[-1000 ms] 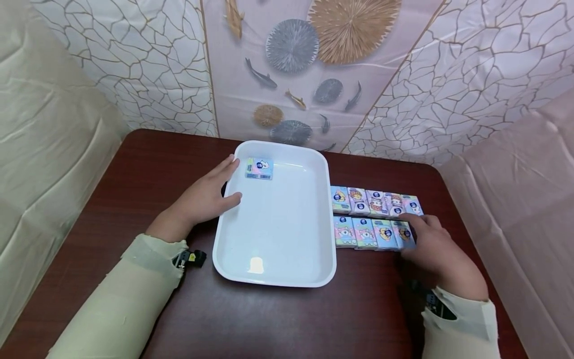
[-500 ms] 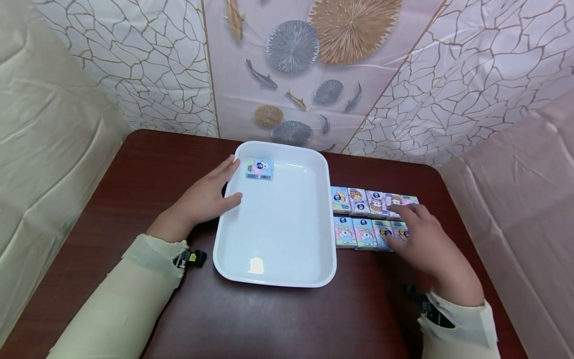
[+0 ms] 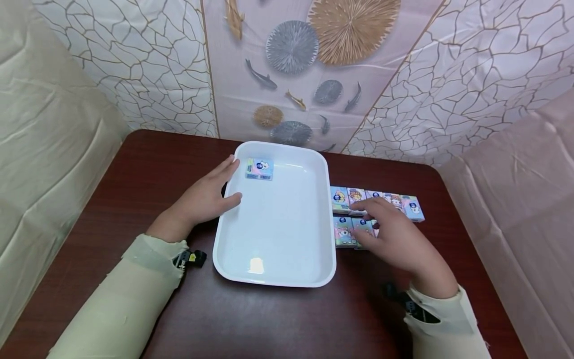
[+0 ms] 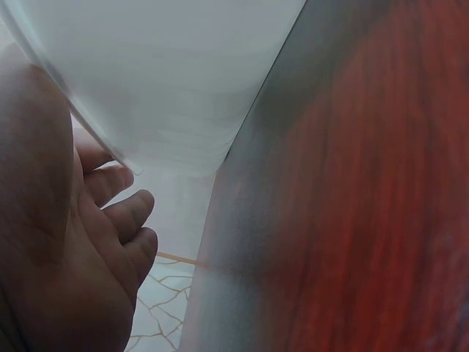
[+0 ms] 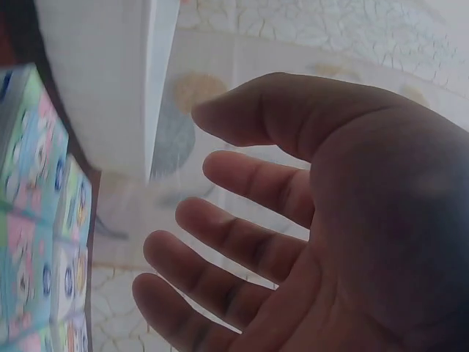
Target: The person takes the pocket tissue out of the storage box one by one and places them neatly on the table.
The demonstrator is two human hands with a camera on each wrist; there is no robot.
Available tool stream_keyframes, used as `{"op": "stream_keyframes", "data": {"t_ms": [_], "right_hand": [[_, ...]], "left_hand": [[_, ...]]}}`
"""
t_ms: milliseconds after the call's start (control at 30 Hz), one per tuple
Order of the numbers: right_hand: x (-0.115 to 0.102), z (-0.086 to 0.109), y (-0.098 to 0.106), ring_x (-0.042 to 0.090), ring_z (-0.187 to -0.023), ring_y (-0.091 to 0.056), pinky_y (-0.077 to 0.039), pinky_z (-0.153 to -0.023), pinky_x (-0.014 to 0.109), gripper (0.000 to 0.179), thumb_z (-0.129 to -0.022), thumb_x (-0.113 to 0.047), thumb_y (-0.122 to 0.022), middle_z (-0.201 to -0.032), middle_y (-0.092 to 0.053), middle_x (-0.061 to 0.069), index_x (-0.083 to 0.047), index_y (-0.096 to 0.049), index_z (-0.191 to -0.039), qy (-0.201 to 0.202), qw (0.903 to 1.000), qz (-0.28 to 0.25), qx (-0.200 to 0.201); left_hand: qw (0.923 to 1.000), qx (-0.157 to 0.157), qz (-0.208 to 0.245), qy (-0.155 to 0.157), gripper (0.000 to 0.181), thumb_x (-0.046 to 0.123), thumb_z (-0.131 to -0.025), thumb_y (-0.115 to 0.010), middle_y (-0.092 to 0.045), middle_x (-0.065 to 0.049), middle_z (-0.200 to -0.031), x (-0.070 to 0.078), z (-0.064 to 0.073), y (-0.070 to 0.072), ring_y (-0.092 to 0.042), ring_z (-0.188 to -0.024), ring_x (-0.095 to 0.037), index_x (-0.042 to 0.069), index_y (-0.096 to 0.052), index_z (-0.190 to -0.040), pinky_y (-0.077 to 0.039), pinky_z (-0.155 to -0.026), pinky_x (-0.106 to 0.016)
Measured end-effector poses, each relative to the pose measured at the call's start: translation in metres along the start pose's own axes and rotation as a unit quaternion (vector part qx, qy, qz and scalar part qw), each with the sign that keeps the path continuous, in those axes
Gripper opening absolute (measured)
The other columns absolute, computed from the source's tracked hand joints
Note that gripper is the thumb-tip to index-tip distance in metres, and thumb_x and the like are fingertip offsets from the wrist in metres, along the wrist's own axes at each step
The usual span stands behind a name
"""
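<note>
A white rectangular tray (image 3: 278, 229) lies on the table, with one small pastel cartoon-printed pack (image 3: 260, 168) at its far left. My left hand (image 3: 202, 197) rests at the tray's left rim, fingers and thumb spread. The left wrist view has that hand's fingers beside the tray's outer wall (image 4: 183, 81). My right hand (image 3: 396, 234) hovers over two rows of similar packs, a back row (image 3: 340, 199) and a front row (image 3: 344, 232). Its fingers are loosely bent, with nothing between them in the right wrist view. It hides part of both rows.
The rows of packs start close by the tray's right wall and run to the right. Dark reddish-brown table (image 3: 269, 319) surrounds the tray. A patterned cloth (image 3: 291, 99) hangs behind the table, with pale cloth walls at both sides.
My right hand has moved left over the packs, away from the right end of the rows, uncovering the last back-row pack. My left hand and the tray stay put.
</note>
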State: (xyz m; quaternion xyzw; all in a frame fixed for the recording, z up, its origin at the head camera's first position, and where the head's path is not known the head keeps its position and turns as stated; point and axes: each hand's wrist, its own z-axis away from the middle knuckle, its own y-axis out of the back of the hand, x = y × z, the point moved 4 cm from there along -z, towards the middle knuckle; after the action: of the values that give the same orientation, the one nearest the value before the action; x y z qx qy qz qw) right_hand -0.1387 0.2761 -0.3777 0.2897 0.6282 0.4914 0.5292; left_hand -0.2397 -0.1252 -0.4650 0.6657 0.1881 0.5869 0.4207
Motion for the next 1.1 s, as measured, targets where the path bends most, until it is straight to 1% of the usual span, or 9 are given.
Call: {"op": "stream_keyframes", "data": {"t_ms": [100, 233, 367, 467, 533, 633, 733, 800, 1100], "right_hand": [[-0.010, -0.005, -0.002, 0.031, -0.115, -0.068, -0.064, -0.086, 0.053, 0.049, -0.094, -0.032, -0.080, -0.141, -0.060, 0.003, -0.024, -0.063, -0.139, 0.012, 0.9999, -0.005, 0.001], [-0.024, -0.010, -0.005, 0.032, -0.116, -0.069, -0.064, -0.087, 0.053, 0.046, -0.094, -0.030, -0.080, -0.140, -0.060, 0.001, -0.021, -0.066, -0.137, 0.035, 0.9993, -0.016, 0.002], [-0.037, -0.015, -0.009, 0.029, -0.118, -0.069, -0.064, -0.089, 0.051, 0.045, -0.094, -0.028, -0.080, -0.137, -0.062, -0.001, -0.021, -0.067, -0.136, 0.058, 0.9981, -0.021, -0.003], [-0.048, -0.019, -0.012, 0.026, -0.119, -0.068, -0.063, -0.093, 0.048, 0.044, -0.094, -0.028, -0.080, -0.137, -0.062, 0.000, -0.023, -0.067, -0.136, 0.068, 0.9976, -0.011, -0.006], [-0.054, -0.022, -0.014, 0.024, -0.118, -0.067, -0.062, -0.094, 0.046, 0.044, -0.093, -0.030, -0.080, -0.139, -0.062, 0.000, -0.026, -0.067, -0.135, 0.071, 0.9974, -0.005, -0.007], [-0.063, -0.028, -0.017, 0.022, -0.114, -0.067, -0.062, -0.094, 0.043, 0.044, -0.093, -0.031, -0.080, -0.138, -0.062, -0.003, -0.027, -0.067, -0.135, 0.081, 0.9967, -0.002, -0.009], [-0.071, -0.033, -0.020, 0.019, -0.110, -0.066, -0.062, -0.089, 0.039, 0.044, -0.093, -0.032, -0.079, -0.136, -0.062, -0.005, -0.028, -0.066, -0.134, 0.091, 0.9958, -0.002, -0.013], [-0.076, -0.036, -0.022, 0.017, -0.110, -0.066, -0.062, -0.088, 0.038, 0.043, -0.093, -0.033, -0.079, -0.135, -0.062, -0.006, -0.028, -0.066, -0.134, 0.097, 0.9951, 0.000, -0.017], [-0.095, -0.056, -0.032, 0.015, -0.110, -0.065, -0.061, -0.089, 0.037, 0.040, -0.095, -0.033, -0.076, -0.133, -0.061, -0.008, -0.028, -0.066, -0.133, 0.118, 0.9923, -0.001, -0.037]], "left_hand": [[1.0000, 0.000, -0.004, -0.003, 0.089, 0.050, -0.100, -0.062, 0.002, 0.016, -0.177, 0.000, 0.000, 0.000, -0.021, -0.163, -0.028, 0.035, -0.008, -0.169, -0.034, -0.124, -0.059], [0.9999, 0.000, -0.014, -0.008, 0.088, 0.050, -0.101, -0.060, 0.002, 0.015, -0.177, 0.001, 0.000, 0.000, -0.022, -0.163, -0.028, 0.035, -0.008, -0.170, -0.034, -0.124, -0.058], [0.9997, 0.001, -0.023, -0.011, 0.086, 0.050, -0.102, -0.058, 0.002, 0.015, -0.177, 0.001, 0.001, 0.000, -0.023, -0.163, -0.028, 0.034, -0.008, -0.170, -0.036, -0.123, -0.059], [0.9995, 0.000, -0.029, -0.014, 0.085, 0.050, -0.102, -0.057, 0.002, 0.014, -0.177, 0.001, 0.001, 0.000, -0.022, -0.163, -0.029, 0.034, -0.007, -0.170, -0.036, -0.123, -0.060], [0.9993, -0.001, -0.035, -0.017, 0.085, 0.050, -0.103, -0.056, 0.001, 0.014, -0.177, 0.000, 0.001, 0.001, -0.020, -0.163, -0.031, 0.034, -0.007, -0.170, -0.033, -0.124, -0.060], [0.9987, -0.001, -0.046, -0.024, 0.084, 0.050, -0.103, -0.054, 0.000, 0.011, -0.178, 0.001, 0.001, 0.001, -0.018, -0.164, -0.032, 0.032, -0.007, -0.170, -0.025, -0.129, -0.059], [0.9981, -0.002, -0.052, -0.033, 0.083, 0.049, -0.104, -0.054, -0.001, 0.007, -0.179, 0.002, 0.002, 0.002, -0.015, -0.165, -0.029, 0.028, -0.008, -0.171, -0.016, -0.132, -0.055], [0.9978, -0.002, -0.056, -0.037, 0.083, 0.048, -0.104, -0.053, -0.002, 0.005, -0.179, 0.004, 0.002, 0.003, -0.014, -0.165, -0.027, 0.027, -0.008, -0.171, -0.013, -0.133, -0.054], [0.9961, -0.002, -0.073, -0.049, 0.080, 0.048, -0.107, -0.049, -0.003, 0.002, -0.179, 0.005, 0.003, 0.005, -0.008, -0.166, -0.027, 0.024, -0.008, -0.171, -0.009, -0.133, -0.056]]}}
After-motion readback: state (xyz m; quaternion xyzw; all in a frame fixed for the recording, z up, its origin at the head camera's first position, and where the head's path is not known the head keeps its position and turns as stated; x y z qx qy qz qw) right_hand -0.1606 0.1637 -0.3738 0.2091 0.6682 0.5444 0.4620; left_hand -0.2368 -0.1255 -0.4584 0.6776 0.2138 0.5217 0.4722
